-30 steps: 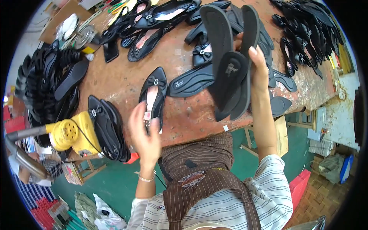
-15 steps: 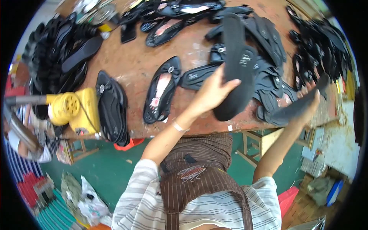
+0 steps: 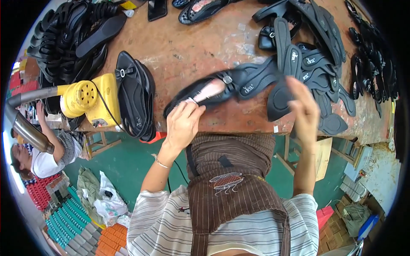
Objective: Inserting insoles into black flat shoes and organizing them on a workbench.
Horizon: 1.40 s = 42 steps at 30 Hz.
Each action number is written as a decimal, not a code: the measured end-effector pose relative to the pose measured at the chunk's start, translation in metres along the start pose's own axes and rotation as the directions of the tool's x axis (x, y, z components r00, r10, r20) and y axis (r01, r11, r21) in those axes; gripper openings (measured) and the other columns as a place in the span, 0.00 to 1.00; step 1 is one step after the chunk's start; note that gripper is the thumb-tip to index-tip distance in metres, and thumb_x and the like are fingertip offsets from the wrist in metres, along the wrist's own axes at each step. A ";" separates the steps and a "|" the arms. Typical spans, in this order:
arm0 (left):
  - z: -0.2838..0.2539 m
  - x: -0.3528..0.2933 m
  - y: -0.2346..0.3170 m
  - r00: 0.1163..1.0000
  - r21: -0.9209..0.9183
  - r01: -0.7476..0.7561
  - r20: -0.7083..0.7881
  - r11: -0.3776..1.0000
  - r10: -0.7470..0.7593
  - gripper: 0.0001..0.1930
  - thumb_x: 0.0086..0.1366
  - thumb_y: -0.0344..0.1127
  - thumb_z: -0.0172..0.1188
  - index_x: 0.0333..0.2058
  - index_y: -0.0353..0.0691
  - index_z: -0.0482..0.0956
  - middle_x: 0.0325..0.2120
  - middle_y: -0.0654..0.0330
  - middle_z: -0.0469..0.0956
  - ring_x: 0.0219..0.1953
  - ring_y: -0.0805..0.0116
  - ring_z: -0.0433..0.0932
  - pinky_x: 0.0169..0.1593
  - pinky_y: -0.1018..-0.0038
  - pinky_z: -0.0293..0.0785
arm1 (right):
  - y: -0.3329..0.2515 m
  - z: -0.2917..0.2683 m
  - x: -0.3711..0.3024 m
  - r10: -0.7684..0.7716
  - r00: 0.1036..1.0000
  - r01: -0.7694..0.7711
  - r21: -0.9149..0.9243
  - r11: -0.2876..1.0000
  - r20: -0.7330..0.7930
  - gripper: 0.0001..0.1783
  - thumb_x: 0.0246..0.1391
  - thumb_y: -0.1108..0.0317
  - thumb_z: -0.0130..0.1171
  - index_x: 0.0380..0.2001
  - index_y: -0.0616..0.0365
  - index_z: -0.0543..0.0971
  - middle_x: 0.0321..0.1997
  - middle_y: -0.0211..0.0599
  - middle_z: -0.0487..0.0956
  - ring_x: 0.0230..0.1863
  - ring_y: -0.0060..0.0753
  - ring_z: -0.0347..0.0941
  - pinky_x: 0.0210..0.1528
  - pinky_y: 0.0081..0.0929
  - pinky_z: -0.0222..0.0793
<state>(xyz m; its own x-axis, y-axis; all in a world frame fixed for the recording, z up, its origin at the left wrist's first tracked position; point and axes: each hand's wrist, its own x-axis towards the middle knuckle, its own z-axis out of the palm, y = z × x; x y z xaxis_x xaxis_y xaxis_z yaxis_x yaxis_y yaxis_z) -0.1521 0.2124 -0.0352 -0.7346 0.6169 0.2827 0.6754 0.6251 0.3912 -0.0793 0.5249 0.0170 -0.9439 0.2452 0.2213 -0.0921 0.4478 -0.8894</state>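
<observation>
My left hand point(image 3: 183, 124) pinches the near side of a black pointed flat shoe point(image 3: 188, 91), fingers closed at its edge. The shoe lies slanted on the table, slightly blurred, with pale pink stuffing point(image 3: 211, 90) inside and a buckled bow at its toe. My right hand point(image 3: 306, 112) is smeared by motion, its fingers apart and holding nothing visible. Beside its thumb lies a black insole point(image 3: 278, 102). More black insoles point(image 3: 314, 61) overlap in a loose heap beyond that hand, one of them point(image 3: 256, 81) lying by the shoe's toe.
Nested black shoes point(image 3: 136, 98) stand left, beside a yellow machine with a hose point(image 3: 87, 100). Black footwear is piled at the far left point(image 3: 70, 42) and far right point(image 3: 378, 64). A phone point(image 3: 157, 9) lies at the back. Another person point(image 3: 47, 149) is at the left.
The insoles that both hands held now lie on the table. My left hand has moved down and left onto the shoe, which has turned. My right hand has moved left. The view has shifted.
</observation>
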 end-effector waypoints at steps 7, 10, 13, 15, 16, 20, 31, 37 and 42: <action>-0.002 -0.078 0.016 0.925 -0.010 0.243 -0.298 0.970 -0.235 0.13 0.57 0.23 0.63 0.42 0.39 0.84 0.41 0.57 0.77 0.45 0.57 0.74 0.51 0.64 0.70 | 0.000 0.120 -0.011 -0.330 0.815 0.476 -0.225 0.850 0.476 0.18 0.38 0.74 0.66 0.38 0.57 0.85 0.51 0.40 0.78 0.50 0.43 0.72 0.54 0.40 0.67; 0.004 -0.090 0.003 0.598 -0.477 0.583 -0.297 0.658 -0.745 0.17 0.71 0.27 0.51 0.57 0.36 0.74 0.38 0.59 0.76 0.34 0.73 0.74 0.39 0.76 0.75 | -0.001 0.153 -0.014 -0.313 0.835 0.430 -0.181 0.885 0.453 0.18 0.37 0.74 0.66 0.38 0.57 0.85 0.50 0.41 0.78 0.49 0.43 0.73 0.54 0.39 0.67; 0.019 -0.088 -0.023 0.518 -0.745 0.570 -0.002 0.347 -0.855 0.20 0.72 0.29 0.51 0.61 0.34 0.68 0.28 0.65 0.72 0.23 0.83 0.69 0.26 0.81 0.71 | -0.002 0.183 -0.012 -0.346 0.814 0.446 -0.121 0.887 0.466 0.17 0.38 0.75 0.65 0.37 0.59 0.84 0.48 0.41 0.78 0.50 0.43 0.73 0.56 0.40 0.67; 0.028 -0.085 -0.030 0.564 -0.750 0.529 -0.037 0.396 -0.825 0.19 0.70 0.29 0.55 0.58 0.33 0.71 0.25 0.67 0.72 0.22 0.85 0.69 0.22 0.82 0.70 | 0.000 0.198 -0.011 -0.349 0.817 0.432 -0.087 0.898 0.460 0.18 0.38 0.75 0.66 0.38 0.60 0.84 0.48 0.43 0.79 0.50 0.45 0.74 0.56 0.42 0.68; 0.027 -0.083 -0.030 0.564 -0.767 0.518 -0.027 0.379 -0.825 0.19 0.69 0.28 0.57 0.57 0.32 0.72 0.24 0.67 0.72 0.22 0.85 0.69 0.21 0.83 0.70 | 0.001 0.202 -0.010 -0.350 0.813 0.434 -0.085 0.897 0.466 0.18 0.38 0.75 0.66 0.38 0.60 0.84 0.48 0.43 0.79 0.50 0.45 0.74 0.56 0.42 0.68; 0.029 -0.079 -0.034 0.501 -0.822 0.497 0.012 0.277 -0.865 0.19 0.65 0.25 0.61 0.54 0.31 0.74 0.25 0.66 0.73 0.20 0.86 0.69 0.18 0.85 0.69 | 0.002 0.210 -0.006 -0.326 0.815 0.401 -0.059 0.914 0.479 0.17 0.39 0.76 0.63 0.38 0.62 0.84 0.46 0.44 0.79 0.51 0.45 0.74 0.58 0.40 0.67; 0.034 -0.074 -0.040 0.457 -0.763 0.556 -0.051 0.329 -0.888 0.16 0.58 0.27 0.70 0.45 0.32 0.79 0.19 0.70 0.73 0.18 0.87 0.67 0.21 0.87 0.62 | 0.001 0.214 -0.002 -0.254 0.793 0.370 -0.108 0.923 0.553 0.16 0.41 0.76 0.66 0.38 0.63 0.84 0.45 0.45 0.79 0.48 0.47 0.75 0.54 0.40 0.69; 0.028 -0.064 -0.039 0.461 -0.723 0.599 -0.039 0.343 -0.887 0.08 0.61 0.25 0.66 0.39 0.32 0.78 0.24 0.68 0.76 0.23 0.87 0.71 0.25 0.87 0.66 | 0.002 0.217 -0.006 -0.267 0.734 0.470 -0.182 0.864 0.625 0.17 0.43 0.75 0.62 0.41 0.64 0.83 0.50 0.47 0.76 0.53 0.47 0.72 0.56 0.40 0.69; 0.027 -0.060 -0.040 0.377 -0.744 0.629 0.036 0.227 -0.925 0.05 0.65 0.30 0.62 0.35 0.34 0.78 0.15 0.67 0.70 0.17 0.82 0.70 0.20 0.82 0.64 | 0.006 0.225 0.005 -0.448 0.545 0.529 0.124 0.839 0.709 0.17 0.44 0.75 0.58 0.40 0.62 0.82 0.51 0.43 0.76 0.57 0.44 0.71 0.63 0.36 0.67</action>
<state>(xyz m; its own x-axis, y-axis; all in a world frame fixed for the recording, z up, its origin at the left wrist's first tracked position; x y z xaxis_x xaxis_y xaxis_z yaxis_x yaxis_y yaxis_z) -0.1332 0.1635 -0.0918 -0.8998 -0.3283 -0.2873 -0.3566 0.1743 0.9179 -0.1560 0.3351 -0.0774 -0.6977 -0.6764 0.2359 -0.6162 0.3988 -0.6792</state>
